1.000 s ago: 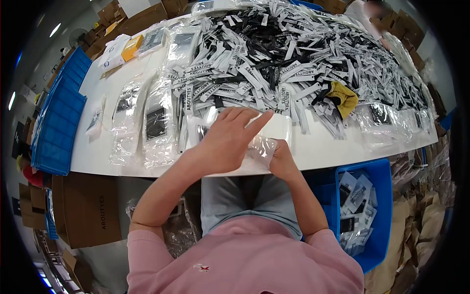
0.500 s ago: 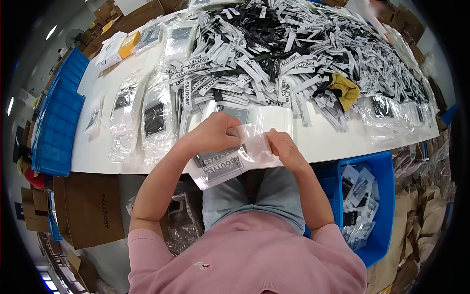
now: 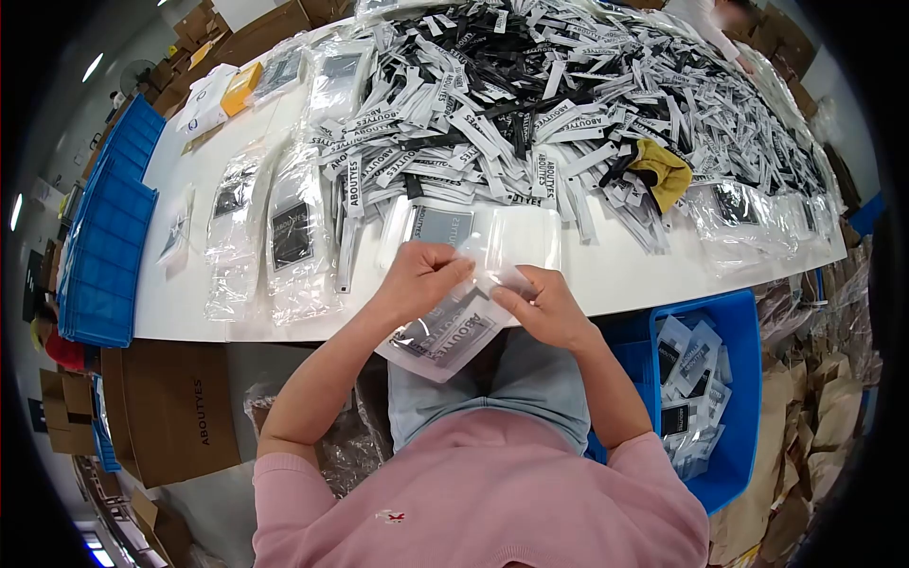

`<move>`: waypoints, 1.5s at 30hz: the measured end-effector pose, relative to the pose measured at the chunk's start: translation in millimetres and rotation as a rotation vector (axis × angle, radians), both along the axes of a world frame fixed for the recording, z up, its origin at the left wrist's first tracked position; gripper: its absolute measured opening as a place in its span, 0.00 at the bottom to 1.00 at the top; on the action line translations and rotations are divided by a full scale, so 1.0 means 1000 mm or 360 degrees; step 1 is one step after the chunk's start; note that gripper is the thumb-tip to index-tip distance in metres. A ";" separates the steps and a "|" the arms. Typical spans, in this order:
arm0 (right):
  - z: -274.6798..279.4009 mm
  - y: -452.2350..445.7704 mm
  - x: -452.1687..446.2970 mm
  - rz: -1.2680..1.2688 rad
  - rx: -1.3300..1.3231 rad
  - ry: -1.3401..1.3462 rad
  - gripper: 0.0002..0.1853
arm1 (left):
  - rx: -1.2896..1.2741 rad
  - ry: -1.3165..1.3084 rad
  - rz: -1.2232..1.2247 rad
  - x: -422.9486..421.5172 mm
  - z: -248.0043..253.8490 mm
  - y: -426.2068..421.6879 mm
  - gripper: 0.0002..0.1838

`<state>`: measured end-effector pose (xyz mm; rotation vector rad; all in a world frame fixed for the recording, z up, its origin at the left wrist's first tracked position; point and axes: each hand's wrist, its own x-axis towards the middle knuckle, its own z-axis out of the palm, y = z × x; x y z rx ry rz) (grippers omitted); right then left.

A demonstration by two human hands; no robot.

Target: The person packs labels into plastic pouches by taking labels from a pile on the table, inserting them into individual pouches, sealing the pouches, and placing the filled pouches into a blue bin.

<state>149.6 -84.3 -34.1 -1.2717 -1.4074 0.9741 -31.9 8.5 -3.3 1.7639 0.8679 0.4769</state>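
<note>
Over the front edge of the white table, a clear plastic bag (image 3: 450, 333) with a grey printed panel hangs between my hands. My left hand (image 3: 423, 281) pinches its upper edge with thumb and fingers. On the right side of the same edge, my right hand (image 3: 549, 308) is closed with the thumb on top. Just behind my hands lies a stack of flat clear bags (image 3: 530, 237) with a grey panel showing at its left. Beyond the stack spreads a large heap of black and white printed strips (image 3: 483, 133).
Bundled clear bags (image 3: 292, 232) lie at the left. A yellow cloth (image 3: 661, 174) rests by the heap. Blue crates (image 3: 109, 251) stand at the far left. A blue bin (image 3: 741, 407) with packets is at my lower right. Another person (image 3: 715, 28) is at the back right.
My left hand has come down off the stack and the bag has been drawn toward me over the table edge. Both hands have moved closer together on its upper edge.
</note>
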 end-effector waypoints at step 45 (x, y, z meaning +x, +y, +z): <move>-0.025 0.253 0.117 -0.0667 0.0019 -0.1349 0.15 | 0.1514 0.0214 -0.0325 -0.006 -0.067 0.039 0.26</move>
